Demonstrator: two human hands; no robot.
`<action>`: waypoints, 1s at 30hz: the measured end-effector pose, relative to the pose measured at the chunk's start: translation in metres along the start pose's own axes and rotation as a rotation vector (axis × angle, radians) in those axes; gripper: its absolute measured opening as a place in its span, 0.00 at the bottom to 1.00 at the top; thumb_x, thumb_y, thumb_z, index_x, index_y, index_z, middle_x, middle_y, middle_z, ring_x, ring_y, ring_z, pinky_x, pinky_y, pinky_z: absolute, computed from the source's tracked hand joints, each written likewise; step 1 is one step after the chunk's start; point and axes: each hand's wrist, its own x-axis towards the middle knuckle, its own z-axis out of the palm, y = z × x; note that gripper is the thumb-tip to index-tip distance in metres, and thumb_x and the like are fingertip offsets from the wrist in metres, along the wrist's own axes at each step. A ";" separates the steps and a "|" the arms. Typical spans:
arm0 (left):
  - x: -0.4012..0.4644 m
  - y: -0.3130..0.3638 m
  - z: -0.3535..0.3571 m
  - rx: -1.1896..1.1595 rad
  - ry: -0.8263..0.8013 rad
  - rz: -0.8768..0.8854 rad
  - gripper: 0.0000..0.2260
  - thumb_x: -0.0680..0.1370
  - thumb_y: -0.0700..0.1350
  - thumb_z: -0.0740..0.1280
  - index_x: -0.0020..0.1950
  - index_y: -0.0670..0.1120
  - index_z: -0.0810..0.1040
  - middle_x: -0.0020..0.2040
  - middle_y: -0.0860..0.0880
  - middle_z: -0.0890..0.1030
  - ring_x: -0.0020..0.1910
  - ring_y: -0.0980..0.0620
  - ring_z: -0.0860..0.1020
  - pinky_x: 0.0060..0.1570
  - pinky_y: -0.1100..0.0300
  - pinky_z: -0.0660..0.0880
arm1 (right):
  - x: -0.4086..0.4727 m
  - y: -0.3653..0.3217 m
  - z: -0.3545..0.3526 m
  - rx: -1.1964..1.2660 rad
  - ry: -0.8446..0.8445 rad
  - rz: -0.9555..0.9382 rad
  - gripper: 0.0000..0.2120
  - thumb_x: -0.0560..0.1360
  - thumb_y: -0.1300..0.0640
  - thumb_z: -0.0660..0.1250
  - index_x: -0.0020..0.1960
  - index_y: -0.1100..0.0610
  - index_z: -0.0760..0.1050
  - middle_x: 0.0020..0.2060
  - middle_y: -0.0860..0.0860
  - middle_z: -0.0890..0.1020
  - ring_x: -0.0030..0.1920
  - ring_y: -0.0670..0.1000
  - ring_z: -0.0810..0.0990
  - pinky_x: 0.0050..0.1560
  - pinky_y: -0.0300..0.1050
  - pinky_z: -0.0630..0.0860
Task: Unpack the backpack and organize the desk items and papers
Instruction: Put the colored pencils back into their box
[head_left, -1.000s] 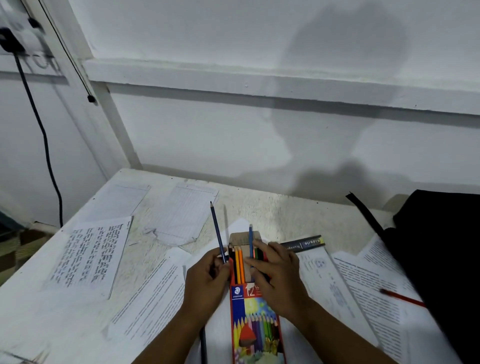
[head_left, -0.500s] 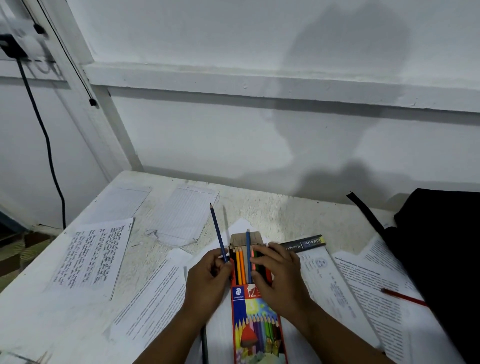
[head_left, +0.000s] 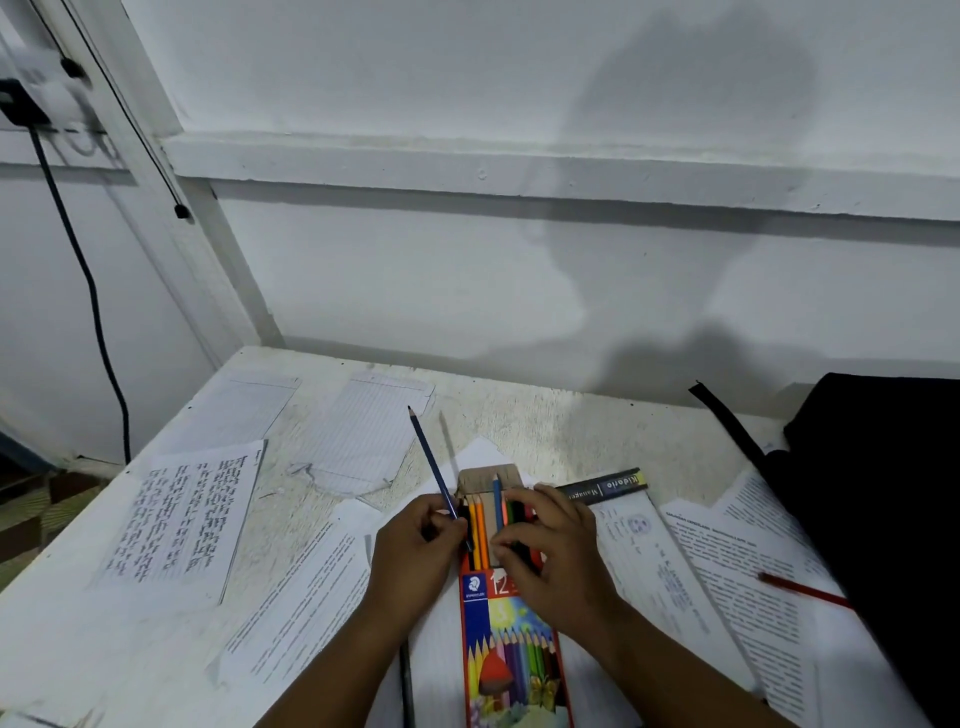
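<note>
Both hands were refilling the pencil box (head_left: 511, 639). Your left hand (head_left: 415, 545) pinched a dark blue pencil (head_left: 434, 465); your right hand (head_left: 550, 545) pressed pencils down. Next probably calls for slotting it in.

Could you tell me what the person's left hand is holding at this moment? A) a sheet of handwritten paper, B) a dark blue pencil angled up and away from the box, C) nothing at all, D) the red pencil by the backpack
B: the left hand pinches a dark blue pencil whose tip points up and to the left, beside the open coloured pencil box; the red pencil lies untouched on the papers near the black backpack.
</note>
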 end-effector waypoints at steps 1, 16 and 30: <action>0.001 0.002 -0.001 0.013 -0.018 0.000 0.05 0.78 0.41 0.70 0.47 0.52 0.81 0.38 0.53 0.85 0.39 0.57 0.84 0.37 0.71 0.74 | 0.000 0.000 0.000 -0.002 -0.002 0.009 0.09 0.73 0.44 0.68 0.52 0.41 0.81 0.66 0.40 0.75 0.71 0.41 0.63 0.67 0.49 0.60; 0.013 0.002 0.003 0.428 -0.164 0.169 0.08 0.77 0.52 0.71 0.56 0.61 0.78 0.45 0.60 0.83 0.41 0.66 0.80 0.38 0.76 0.72 | 0.000 -0.001 -0.003 0.122 0.083 0.101 0.13 0.71 0.49 0.68 0.54 0.45 0.82 0.62 0.41 0.76 0.66 0.41 0.68 0.63 0.44 0.68; 0.013 -0.040 0.012 0.521 -0.014 0.469 0.11 0.75 0.60 0.65 0.57 0.61 0.77 0.69 0.59 0.70 0.68 0.56 0.68 0.60 0.51 0.67 | -0.001 0.002 -0.002 0.148 0.081 0.154 0.14 0.71 0.48 0.67 0.56 0.48 0.80 0.60 0.41 0.77 0.62 0.48 0.74 0.60 0.53 0.76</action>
